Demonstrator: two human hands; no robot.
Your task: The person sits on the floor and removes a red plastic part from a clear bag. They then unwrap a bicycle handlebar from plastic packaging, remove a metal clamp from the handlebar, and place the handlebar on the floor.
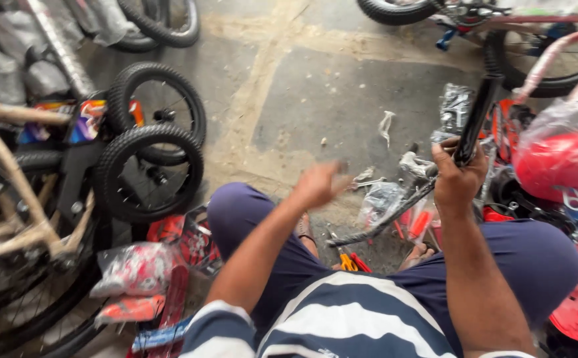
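Note:
I sit on the floor with my knees apart. My right hand [458, 178] grips a black handlebar [475, 119] that rises up and to the right, with a grey metal stem and brake parts [416, 169] at its lower end. My left hand [318, 184] hovers blurred over my left knee, fingers loosely apart, with nothing in it. Between my feet lie pliers with orange and red handles [354, 263] on the concrete floor [342, 99].
Two small black wheels [150, 142] lean at the left beside a beige bicycle frame [10, 192]. Wrapped red parts [136, 268] lie by my left leg. A red plastic piece in clear wrap [557, 162] and pink frame tubes [560, 56] crowd the right. Clear plastic wrappers [454, 106] lie ahead.

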